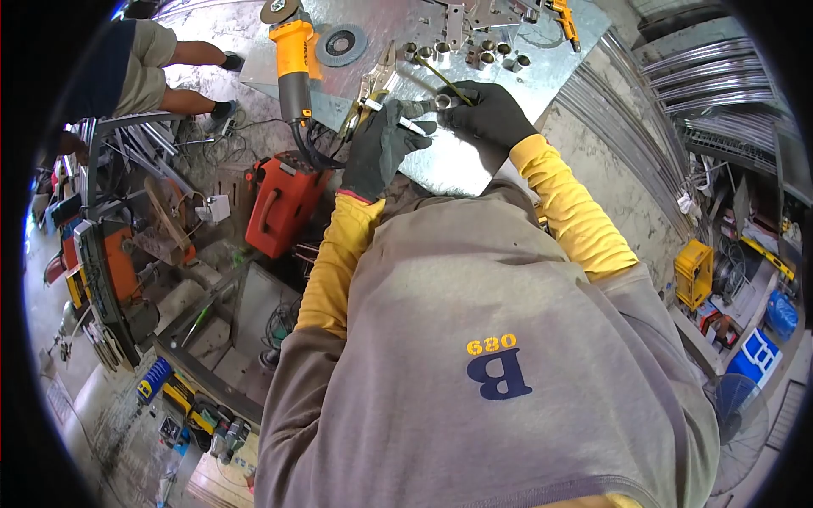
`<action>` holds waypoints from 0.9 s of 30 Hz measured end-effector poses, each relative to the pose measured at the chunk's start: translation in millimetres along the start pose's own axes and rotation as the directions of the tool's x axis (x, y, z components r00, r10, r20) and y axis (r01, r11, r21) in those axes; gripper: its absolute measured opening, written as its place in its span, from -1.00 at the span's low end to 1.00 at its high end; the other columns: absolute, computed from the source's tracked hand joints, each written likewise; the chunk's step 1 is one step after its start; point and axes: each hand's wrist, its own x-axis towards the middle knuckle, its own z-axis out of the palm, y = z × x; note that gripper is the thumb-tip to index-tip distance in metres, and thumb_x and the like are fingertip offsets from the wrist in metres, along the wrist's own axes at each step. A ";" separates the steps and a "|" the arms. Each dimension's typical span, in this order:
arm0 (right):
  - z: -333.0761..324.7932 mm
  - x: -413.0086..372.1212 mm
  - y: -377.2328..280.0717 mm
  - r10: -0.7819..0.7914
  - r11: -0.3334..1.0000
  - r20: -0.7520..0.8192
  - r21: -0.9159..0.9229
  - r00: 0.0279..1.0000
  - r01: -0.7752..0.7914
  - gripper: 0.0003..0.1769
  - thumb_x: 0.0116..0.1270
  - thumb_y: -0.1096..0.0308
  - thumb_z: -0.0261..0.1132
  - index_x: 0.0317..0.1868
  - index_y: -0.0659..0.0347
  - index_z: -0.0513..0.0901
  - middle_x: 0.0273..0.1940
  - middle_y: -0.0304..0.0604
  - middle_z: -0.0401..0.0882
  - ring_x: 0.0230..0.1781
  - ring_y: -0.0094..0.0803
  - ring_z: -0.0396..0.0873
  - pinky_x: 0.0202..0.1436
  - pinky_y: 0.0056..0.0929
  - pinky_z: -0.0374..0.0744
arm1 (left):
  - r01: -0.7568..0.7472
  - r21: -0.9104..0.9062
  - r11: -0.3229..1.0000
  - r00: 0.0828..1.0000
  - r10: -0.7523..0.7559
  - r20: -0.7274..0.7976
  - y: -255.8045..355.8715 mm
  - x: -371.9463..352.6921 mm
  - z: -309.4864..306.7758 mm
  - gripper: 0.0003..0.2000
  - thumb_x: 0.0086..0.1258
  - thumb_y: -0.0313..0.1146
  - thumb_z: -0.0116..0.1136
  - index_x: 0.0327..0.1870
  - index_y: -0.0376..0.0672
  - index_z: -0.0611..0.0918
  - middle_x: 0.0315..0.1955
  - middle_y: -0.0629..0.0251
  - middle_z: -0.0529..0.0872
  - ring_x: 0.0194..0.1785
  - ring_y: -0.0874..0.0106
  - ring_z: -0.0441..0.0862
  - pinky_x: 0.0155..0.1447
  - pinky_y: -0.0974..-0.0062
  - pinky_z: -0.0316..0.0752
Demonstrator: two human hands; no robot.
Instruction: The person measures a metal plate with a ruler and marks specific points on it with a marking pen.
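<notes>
My left hand (377,148), in a dark grey glove, is closed around a white marker pen (412,126), which shows on both sides of the fingers. The left fingertips reach to a short metal tube piece (443,102). My right hand (491,114), in a black glove, is closed at the tube's right side. A thin yellowish strip (436,74) runs from the right fingers up and left across the metal tabletop (449,169). Just beyond the hands stand several similar cut tube pieces (486,59). Locking pliers (377,80) lie beside the left hand.
A yellow angle grinder (293,63) and a flap disc (341,45) lie at the table's left. A yellow tool (565,24) is at the far right corner. The red machine (284,203) stands below on the left. Another person's legs (182,76) show at upper left.
</notes>
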 end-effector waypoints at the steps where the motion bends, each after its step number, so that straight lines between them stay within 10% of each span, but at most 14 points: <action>1: 1.1 -4.2 -4.6 0.065 0.997 -0.011 -0.040 0.998 -0.066 -0.56 0.22 0.23 0.54 0.13 0.09 0.84 -0.28 -0.21 0.84 -0.33 -0.44 0.74 -0.11 -0.40 0.69 | 0.036 0.011 0.999 0.999 -0.036 0.027 -3.0 1.7 -5.9 -0.44 0.79 0.13 -0.09 0.24 -0.29 0.63 0.04 0.11 0.78 -0.03 0.30 0.81 0.07 0.27 0.75; 9: 0.6 -3.8 -1.3 -0.128 0.933 -0.112 -0.352 0.985 0.082 -0.40 0.17 0.09 0.57 0.25 0.02 0.79 -0.10 -0.06 0.86 -0.11 -0.18 0.81 0.09 -0.27 0.69 | -0.007 0.090 0.996 0.999 0.004 0.031 2.1 -1.3 0.9 -0.45 0.83 0.05 -0.14 0.22 -0.37 0.62 0.01 0.06 0.76 -0.14 0.30 0.82 0.03 0.25 0.79; 19: -0.7 -5.4 -8.1 0.082 0.996 0.006 -0.036 0.997 -0.081 -0.46 0.23 0.30 0.57 0.26 0.12 0.78 -0.35 -0.22 0.78 -0.41 -0.53 0.70 -0.21 -0.43 0.66 | 0.053 -0.006 0.999 0.999 -0.053 -0.004 1.8 -2.7 4.0 -0.45 0.82 0.08 -0.13 0.22 -0.33 0.65 -0.07 0.12 0.80 -0.12 0.34 0.79 0.04 0.31 0.75; 25: 17.1 11.2 10.3 -0.205 0.973 -0.026 -0.118 0.978 0.201 -0.44 0.21 0.25 0.62 0.24 0.17 0.78 -0.36 -0.24 0.77 -0.44 -0.53 0.67 -0.23 -0.42 0.66 | 0.077 -0.293 0.953 0.997 -0.074 0.021 -4.5 1.9 -6.4 -0.61 0.72 -0.05 0.16 0.16 -0.27 0.68 -0.13 0.21 0.81 -0.12 0.36 0.79 0.01 0.28 0.74; 27: 6.5 -1.2 2.8 0.034 0.999 0.006 0.004 0.999 -0.034 -0.44 0.21 0.20 0.63 0.21 0.20 0.79 -0.34 -0.22 0.80 -0.40 -0.49 0.70 -0.19 -0.39 0.67 | -0.024 -0.092 0.995 1.000 0.025 0.016 -8.2 -0.9 -3.7 -0.61 0.74 -0.07 0.14 0.16 -0.29 0.68 -0.12 0.19 0.81 -0.10 0.35 0.80 0.01 0.28 0.75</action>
